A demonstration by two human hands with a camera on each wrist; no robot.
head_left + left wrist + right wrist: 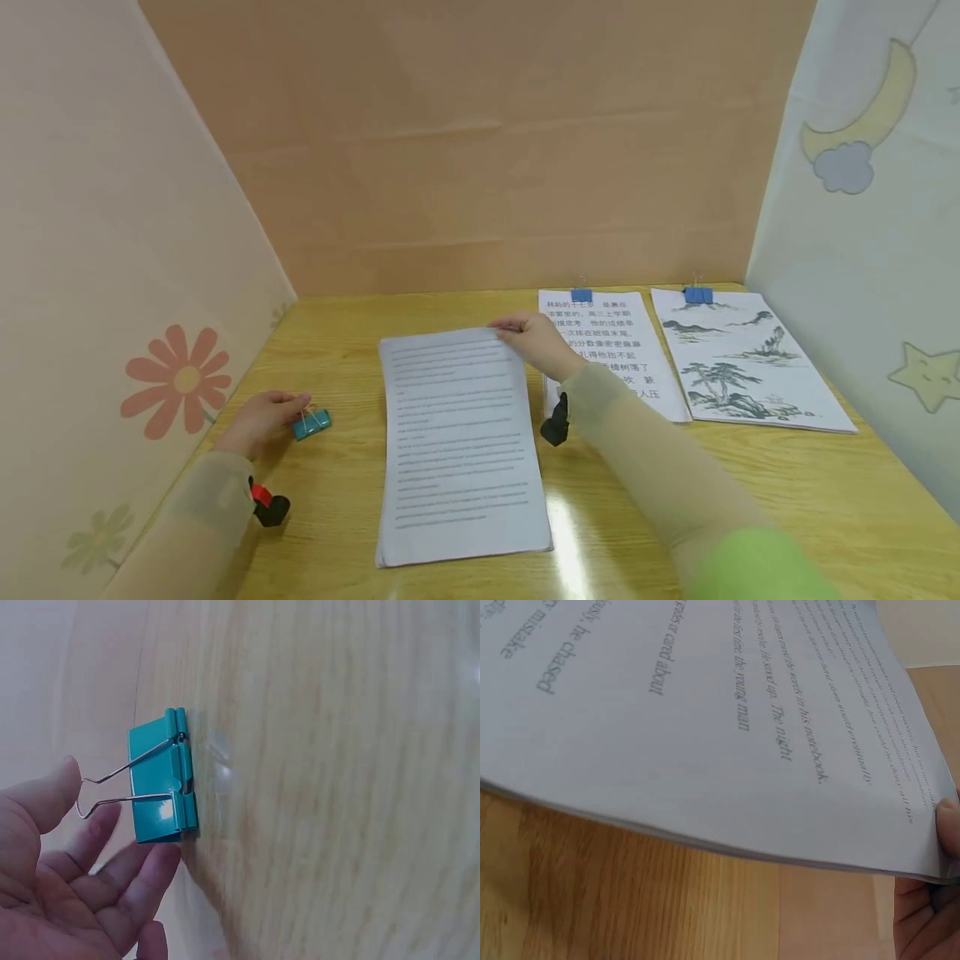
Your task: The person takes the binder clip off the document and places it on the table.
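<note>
A teal binder clip (159, 780) with silver wire handles is in my left hand (264, 419), at the left of the table. The thumb (45, 799) meets one wire handle, and the other fingers curl behind the clip, partly hidden. I cannot tell whether the clip touches the table. At the centre, my right hand (542, 344) pinches the top right corner of a stack of printed paper (459, 442). In the right wrist view, the thumb lies on top of the sheets (705, 750) and the fingers are underneath, with that edge raised off the table.
On the right lie a stack with large Chinese print (600, 333) and a stack with a landscape painting (731, 358). Blue binder clips (698, 295) hold their top edges. Walls (487, 150) enclose the wooden table (337, 517) at the back and both sides.
</note>
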